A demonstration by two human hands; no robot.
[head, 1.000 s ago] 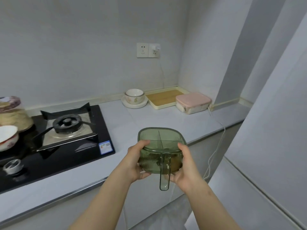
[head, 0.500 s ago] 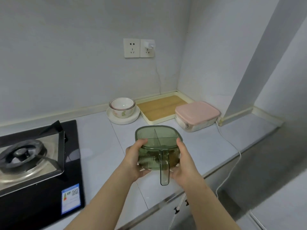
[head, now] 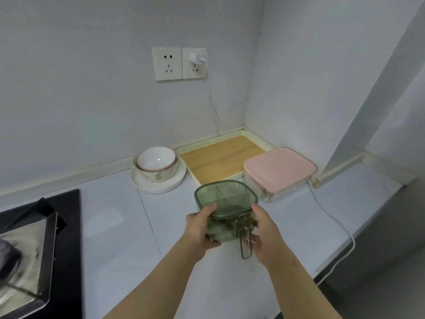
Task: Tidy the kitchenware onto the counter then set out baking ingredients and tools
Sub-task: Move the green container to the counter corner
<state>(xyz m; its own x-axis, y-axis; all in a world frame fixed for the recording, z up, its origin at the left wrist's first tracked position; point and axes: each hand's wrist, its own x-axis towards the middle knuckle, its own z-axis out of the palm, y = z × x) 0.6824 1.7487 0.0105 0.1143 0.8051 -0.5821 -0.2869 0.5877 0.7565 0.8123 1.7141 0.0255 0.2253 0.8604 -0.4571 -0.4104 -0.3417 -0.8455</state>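
A translucent green container (head: 226, 199) with inner dividers and a handle pointing toward me hangs above the white counter (head: 115, 226). My left hand (head: 200, 231) grips its left side. My right hand (head: 264, 236) grips its right side beside the handle. Whether the container's base touches the counter is hidden by my hands. Behind it stand stacked bowls (head: 156, 163) on a white plate (head: 158, 183), a wooden-topped tray (head: 218, 157) in the corner, and a pink-lidded box (head: 279, 171).
A black gas stove (head: 34, 245) fills the left edge of the counter. Wall sockets (head: 167, 63) carry a white charger (head: 199, 57), and its cable (head: 331, 217) runs over the counter's right edge. Walls close in the corner at the back right.
The view and both hands have moved forward and right over the counter with the green container, closer to the pink-lidded box. Most of the stove has slid out of view on the left.
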